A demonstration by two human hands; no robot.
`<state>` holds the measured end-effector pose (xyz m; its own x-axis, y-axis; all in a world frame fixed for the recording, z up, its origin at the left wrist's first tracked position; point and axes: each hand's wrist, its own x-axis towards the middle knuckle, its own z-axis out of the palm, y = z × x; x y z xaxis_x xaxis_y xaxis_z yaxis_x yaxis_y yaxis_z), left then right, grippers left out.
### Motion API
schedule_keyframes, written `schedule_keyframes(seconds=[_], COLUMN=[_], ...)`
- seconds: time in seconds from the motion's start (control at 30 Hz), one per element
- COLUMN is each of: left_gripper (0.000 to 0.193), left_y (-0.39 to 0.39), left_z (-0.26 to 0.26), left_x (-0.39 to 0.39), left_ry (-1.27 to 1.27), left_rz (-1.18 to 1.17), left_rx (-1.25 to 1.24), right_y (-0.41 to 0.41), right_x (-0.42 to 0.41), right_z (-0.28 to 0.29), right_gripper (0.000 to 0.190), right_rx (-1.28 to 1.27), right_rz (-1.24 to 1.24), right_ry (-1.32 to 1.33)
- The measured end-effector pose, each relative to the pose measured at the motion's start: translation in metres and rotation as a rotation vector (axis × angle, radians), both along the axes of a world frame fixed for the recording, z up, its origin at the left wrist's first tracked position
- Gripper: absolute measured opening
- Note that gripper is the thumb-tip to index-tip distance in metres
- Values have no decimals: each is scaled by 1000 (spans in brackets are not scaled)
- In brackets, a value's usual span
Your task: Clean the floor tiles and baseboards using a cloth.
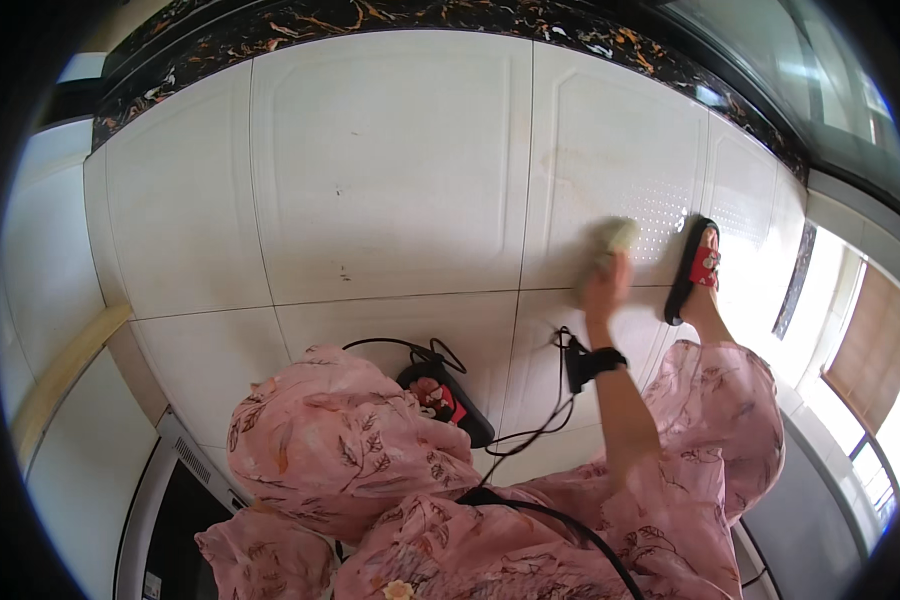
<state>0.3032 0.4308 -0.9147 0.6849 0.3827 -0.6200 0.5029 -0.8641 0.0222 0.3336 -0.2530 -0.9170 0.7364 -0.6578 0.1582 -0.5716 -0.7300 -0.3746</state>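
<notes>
My right hand (606,289) reaches forward to a white tiled floor (390,172), blurred by motion. Its fingers are on a pale yellow-green cloth or sponge (621,236), which lies against the tile; its exact kind is too blurred to tell. A black strap (604,361) with a cable runs round the right wrist. Beside the cloth, the tile shows a patch of bright dots. Brownish smears mark the tile above the hand. My left hand is out of view; pink leaf-patterned clothing (360,442) covers that side.
Black slippers with red straps are on both feet, one at the right (694,274), one near the middle (450,405). Loose black cable (540,427) hangs between the knees. Dark marbled edging (420,16) borders the far side. A grey-framed appliance (176,510) stands lower left.
</notes>
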Motion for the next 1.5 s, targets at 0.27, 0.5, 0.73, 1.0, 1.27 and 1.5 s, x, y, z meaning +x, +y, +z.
schedule_keyframes(seconds=[0.27, 0.5, 0.73, 1.0, 1.27, 1.5], left_gripper=[117, 119, 124, 72, 111, 123], left_y=[-1, -114, -72, -96, -88, -92], left_z=[-15, 15, 65, 59, 88, 93], left_x=[-7, 46, 50, 50, 66, 70], left_ry=[-75, -41, -88, 15, -11, -89], left_rz=[-49, 5, 87, -127, 277, 169], left_rx=[-47, -250, -101, -105, -115, -135], right_y=[215, 185, 127, 21, 130, 283], right_x=[197, 282, 398, 385, 404, 503], right_z=[42, 88, 266, 142, 16, 36], right_gripper=[47, 40, 38, 44, 40, 41], right_rx=[155, 395, 817, 719, -82, -334], right_rz=[512, 409, 777, 697, 878, 1267], right_ry=[-186, 80, 269, 344, -65, 6])
